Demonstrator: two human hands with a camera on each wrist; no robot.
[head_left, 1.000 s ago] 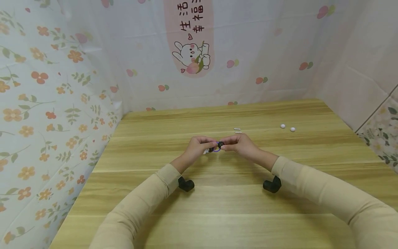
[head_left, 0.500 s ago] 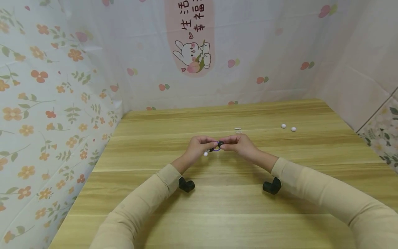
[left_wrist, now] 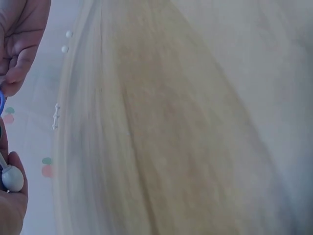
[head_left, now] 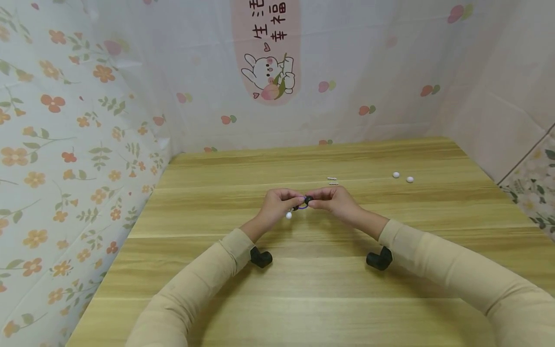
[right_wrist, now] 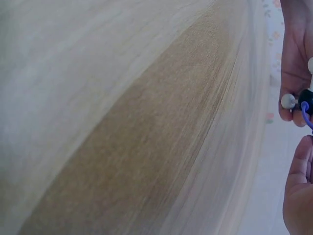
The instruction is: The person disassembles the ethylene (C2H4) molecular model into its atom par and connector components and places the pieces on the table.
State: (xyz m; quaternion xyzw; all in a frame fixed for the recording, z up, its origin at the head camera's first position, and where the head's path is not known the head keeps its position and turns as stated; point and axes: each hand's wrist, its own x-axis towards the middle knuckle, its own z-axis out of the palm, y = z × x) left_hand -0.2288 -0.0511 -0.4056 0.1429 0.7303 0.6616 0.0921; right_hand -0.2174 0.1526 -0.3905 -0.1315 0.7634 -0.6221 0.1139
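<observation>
Both hands meet near the middle of the table over a small ball-and-stick molecule model. My left hand (head_left: 273, 206) pinches its left part, where a black ball (right_wrist: 306, 100) carries white balls (right_wrist: 288, 101) on short white sticks. One white ball (left_wrist: 12, 179) sticks out below the left fingers. My right hand (head_left: 337, 199) pinches a second black ball (head_left: 309, 199) between thumb and fingertips. A bent purple link (head_left: 304, 207) spans the gap between the two black balls. The fingers cover part of the model.
Two short white sticks (head_left: 332, 183) lie just beyond the right hand. Two loose white balls (head_left: 409, 179) sit farther right on the wooden table (head_left: 312, 289). Black wrist-worn pieces (head_left: 261, 259) show beside the sleeves. Patterned cloth (head_left: 195, 96) hangs behind and at the sides.
The white ball below the left fingers has come further into sight and hangs slightly lower. Both hands stay in place with the same grip; the head view shifts a little.
</observation>
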